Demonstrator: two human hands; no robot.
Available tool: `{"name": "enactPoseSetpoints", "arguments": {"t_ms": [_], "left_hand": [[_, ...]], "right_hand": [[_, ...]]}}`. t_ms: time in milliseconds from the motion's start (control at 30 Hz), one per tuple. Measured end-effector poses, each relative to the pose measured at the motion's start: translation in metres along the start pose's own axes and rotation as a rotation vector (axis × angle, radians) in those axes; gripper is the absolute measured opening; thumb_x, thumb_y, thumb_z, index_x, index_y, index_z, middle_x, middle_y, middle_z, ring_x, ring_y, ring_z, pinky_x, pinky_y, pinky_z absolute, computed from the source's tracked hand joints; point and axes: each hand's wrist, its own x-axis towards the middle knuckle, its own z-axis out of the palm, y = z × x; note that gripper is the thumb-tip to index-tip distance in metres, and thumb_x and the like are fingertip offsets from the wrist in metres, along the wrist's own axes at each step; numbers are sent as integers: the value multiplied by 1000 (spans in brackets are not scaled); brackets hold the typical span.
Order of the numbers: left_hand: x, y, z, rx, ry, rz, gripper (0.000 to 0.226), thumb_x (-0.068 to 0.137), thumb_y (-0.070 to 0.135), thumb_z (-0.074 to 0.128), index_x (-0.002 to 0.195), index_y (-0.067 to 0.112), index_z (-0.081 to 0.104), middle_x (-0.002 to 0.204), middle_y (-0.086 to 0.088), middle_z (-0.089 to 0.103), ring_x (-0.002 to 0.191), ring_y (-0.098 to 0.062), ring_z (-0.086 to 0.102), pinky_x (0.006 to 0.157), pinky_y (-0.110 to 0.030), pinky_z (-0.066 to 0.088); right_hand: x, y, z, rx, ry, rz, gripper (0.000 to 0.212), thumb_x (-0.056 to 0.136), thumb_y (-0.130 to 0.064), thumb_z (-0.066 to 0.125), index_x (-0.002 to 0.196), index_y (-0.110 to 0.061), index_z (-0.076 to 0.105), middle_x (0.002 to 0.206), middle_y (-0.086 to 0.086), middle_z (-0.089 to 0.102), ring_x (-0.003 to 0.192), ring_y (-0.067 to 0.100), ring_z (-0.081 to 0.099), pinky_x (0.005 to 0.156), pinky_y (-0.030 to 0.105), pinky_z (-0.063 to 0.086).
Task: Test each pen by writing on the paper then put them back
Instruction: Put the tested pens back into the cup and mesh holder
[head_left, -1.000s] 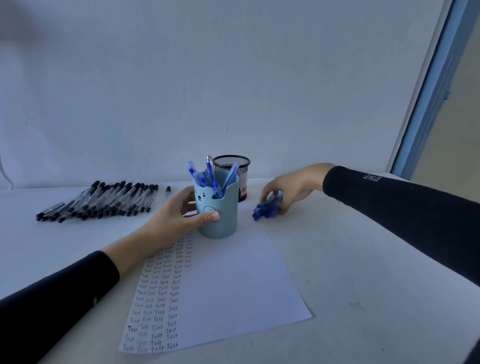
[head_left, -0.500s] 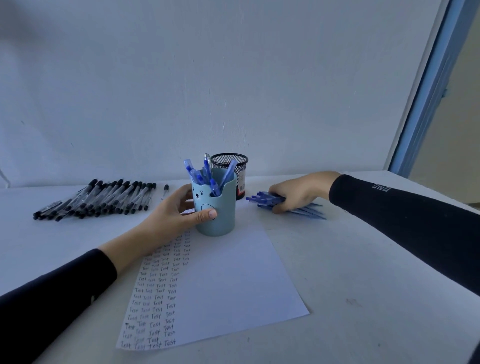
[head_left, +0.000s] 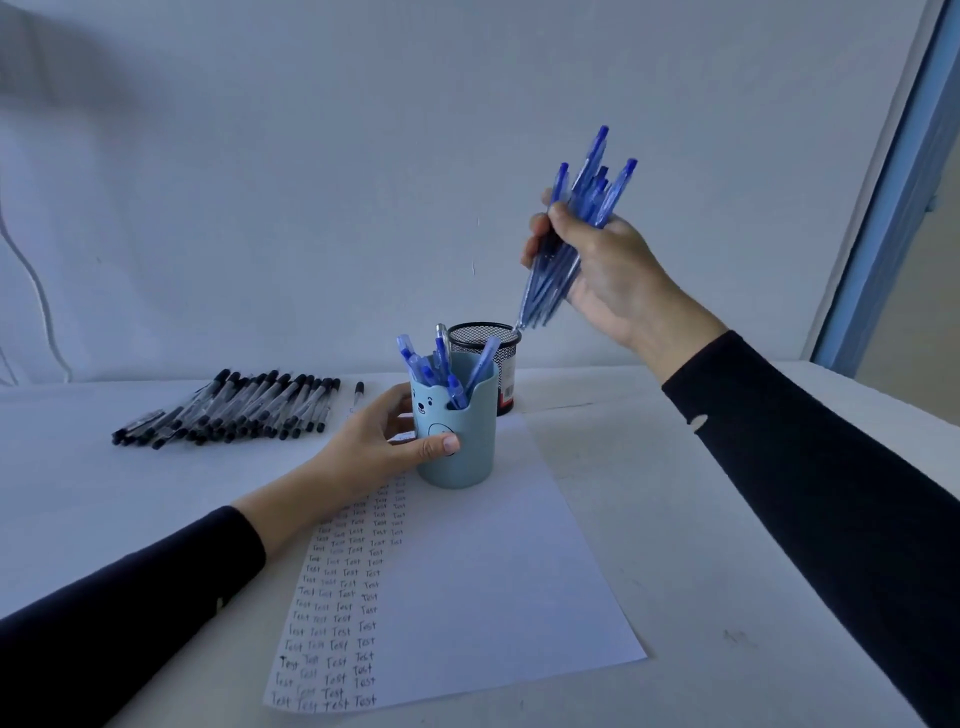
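My right hand (head_left: 602, 265) grips a bundle of blue pens (head_left: 571, 228), held nearly upright in the air with their tips pointing down above the black mesh cup (head_left: 488, 343). My left hand (head_left: 379, 436) holds the side of the light blue bear cup (head_left: 462, 441), which stands on the top edge of the paper (head_left: 493, 582) and has several blue pens (head_left: 436, 369) in it. The paper's left part is filled with columns of the word "Test".
A row of several black pens (head_left: 234, 408) lies on the white table (head_left: 701, 545) at the left, with a single black pen (head_left: 358, 395) beside it. The white wall stands close behind. A blue door frame (head_left: 893, 208) is at the right.
My right hand has lifted the bundle of blue pens off the table and turned it upright above the mesh cup. My left hand stays on the bear cup.
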Motion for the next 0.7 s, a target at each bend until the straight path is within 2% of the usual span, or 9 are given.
{"name": "enactPoseSetpoints", "arguments": {"t_ms": [67, 133, 233, 300, 367, 467, 567, 633, 700], "left_hand": [[0, 1, 0, 2, 3, -5, 56, 77, 32, 82, 125, 22, 55, 119, 10, 67, 114, -7, 61, 92, -24, 51], [0, 3, 1, 4, 10, 1, 53, 77, 26, 78, 124, 22, 55, 117, 12, 68, 111, -7, 62, 88, -20, 51], [-1, 3, 2, -1, 12, 0, 53, 76, 25, 77, 124, 24, 55, 115, 14, 68, 110, -5, 62, 86, -19, 51], [-1, 2, 1, -2, 9, -6, 54, 75, 28, 77, 124, 26, 55, 116, 13, 68, 112, -5, 61, 87, -21, 51], [-1, 3, 0, 4, 8, -9, 55, 75, 29, 77, 125, 27, 54, 116, 14, 67, 112, -4, 61, 88, -20, 51], [-1, 3, 0, 7, 10, -2, 53, 77, 28, 77, 124, 28, 54, 116, 16, 67, 111, -2, 60, 87, -16, 50], [0, 2, 0, 5, 7, -1, 53, 76, 29, 77, 123, 29, 54, 116, 16, 67, 111, -2, 60, 85, -13, 49], [0, 3, 0, 4, 6, -5, 54, 75, 30, 77, 124, 28, 54, 116, 16, 67, 111, -3, 61, 85, -13, 49], [0, 3, 0, -1, 4, -14, 56, 76, 29, 78, 126, 28, 54, 118, 14, 67, 112, -3, 60, 87, -15, 50]], "right_hand": [[-3, 4, 27, 95, -1, -55, 13, 104, -10, 42, 100, -12, 54, 76, 1, 57, 66, 14, 59, 75, 29, 52], [-8, 18, 45, -11, -9, -55, 11, 105, -12, 41, 100, -13, 52, 78, 1, 58, 69, 14, 61, 73, 27, 52], [-18, 46, 48, -527, -40, -60, 14, 105, -25, 42, 104, -15, 52, 83, -8, 69, 81, 5, 65, 90, 31, 48], [-22, 61, 40, -892, -64, -85, 25, 104, -33, 41, 108, -15, 58, 93, -9, 73, 95, -2, 58, 117, 40, 20], [-29, 67, 35, -1025, -65, 11, 32, 101, -37, 46, 104, -10, 61, 100, 0, 70, 98, -3, 51, 119, 40, -4], [-35, 71, 24, -917, -101, 131, 51, 82, -61, 64, 111, -19, 61, 110, -2, 64, 105, -15, 48, 116, 42, 18], [-38, 67, 19, -622, -142, 154, 89, 67, -68, 73, 142, -37, 36, 150, -8, 40, 136, 8, 39, 114, 37, 33], [-36, 66, 16, -539, -159, 31, 76, 82, -52, 67, 147, -39, 28, 155, -5, 34, 139, 11, 38, 111, 27, 34], [-33, 63, 17, -610, -212, -89, 50, 100, -40, 49, 147, -38, 32, 153, -14, 35, 139, -1, 33, 105, 8, 30]]}}
